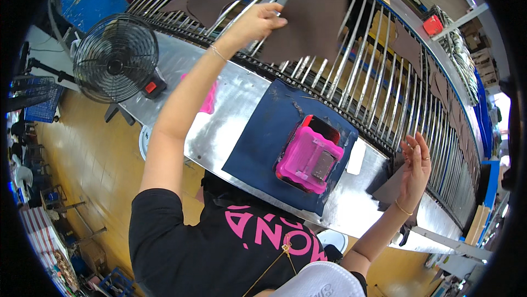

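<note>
A: Brown leather-like piece, big one, w/ a curved edge. Left hand has it pinched at its left edge, fingers closed on it, arm stretched out over the roller rack.

B: Lying flat?

A: Mostly. It's spread across the white rods at the far side of the rack, hand at the edge nearest the fan.

B: Right hand?

A: Right hand is up at the rack's near edge, fingers spread and only loosely curled, palm against a stack of dark grey-brown cut pieces. Thumb side is hidden, so can't tell if it really grips them or just rests on them. Ring on a finger, thin bracelet at the wrist.

B: Between the hands?

A: Metal bench, shiny, curved. On it a navy mat, and on the mat a pink plastic tool w/ a red-and-black part at its far end. Small white block just beside the mat's right edge.

B: Other stuff?

A: More brown pieces on the rods further along, approx. top left. Black cage fan w/ a red switch stands left of the bench. Red box at the far side, top right.
</note>
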### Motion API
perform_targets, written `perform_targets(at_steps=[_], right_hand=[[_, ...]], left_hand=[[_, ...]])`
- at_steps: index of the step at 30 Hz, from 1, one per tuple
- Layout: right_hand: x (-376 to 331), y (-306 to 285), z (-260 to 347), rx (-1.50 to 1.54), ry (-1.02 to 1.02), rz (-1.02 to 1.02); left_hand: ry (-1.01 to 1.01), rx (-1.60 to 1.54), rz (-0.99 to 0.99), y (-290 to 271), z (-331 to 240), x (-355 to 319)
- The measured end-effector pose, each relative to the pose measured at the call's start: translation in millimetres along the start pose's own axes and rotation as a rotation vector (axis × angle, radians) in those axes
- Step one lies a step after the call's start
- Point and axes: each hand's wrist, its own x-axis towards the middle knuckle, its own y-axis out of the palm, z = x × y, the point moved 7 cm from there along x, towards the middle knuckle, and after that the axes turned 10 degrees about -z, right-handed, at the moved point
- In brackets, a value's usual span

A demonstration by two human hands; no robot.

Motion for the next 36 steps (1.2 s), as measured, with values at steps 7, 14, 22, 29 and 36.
perform_targets(at_steps=[7, 14, 22, 29, 36], right_hand=[[-19, -23, -26, -0.026, 0.115, -0.041], [-32, -33, -43, -0.082, 0.121, -0.038], [-45, -26, -55, -0.131, 0.158, -0.046], [-79, -27, -53, -0.249, 0.184, -0.108], [-147, 19, -86, -0.213, 0.368, -0.029]], left_hand=[[0.237, 0.281, -0.045, -19, 16, 59], [0.284, 0.292, 0.197, 28, -37, 64], [0.07, 0.42, 0.165, 21, 45, 109], [0.043, 0.852, 0.079, -48, 172, 150], [0.35, 0.625, 0.167, 36, 83, 46]])
